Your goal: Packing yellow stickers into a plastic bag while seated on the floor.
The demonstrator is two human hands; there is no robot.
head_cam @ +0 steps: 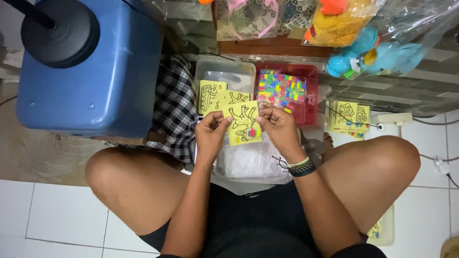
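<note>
I sit cross-legged on a tiled floor and hold a small yellow card [243, 125] with a black outline drawing in front of me. My left hand [212, 129] pinches its left edge. My right hand [277, 126] grips its upper right corner; a beaded wristband sits on that wrist. Small coloured packets lie against the card's lower right. Below the card, a stack of clear plastic bags [251, 160] rests over my lap.
A clear tub [224, 76] holds more yellow cards [213, 95]. A red tray [308, 74] holds several small colour packets [281, 88]. Another yellow card stack [349, 117] lies right. A blue container [91, 71], checkered cloth [174, 110] and bagged toys [363, 48] stand behind.
</note>
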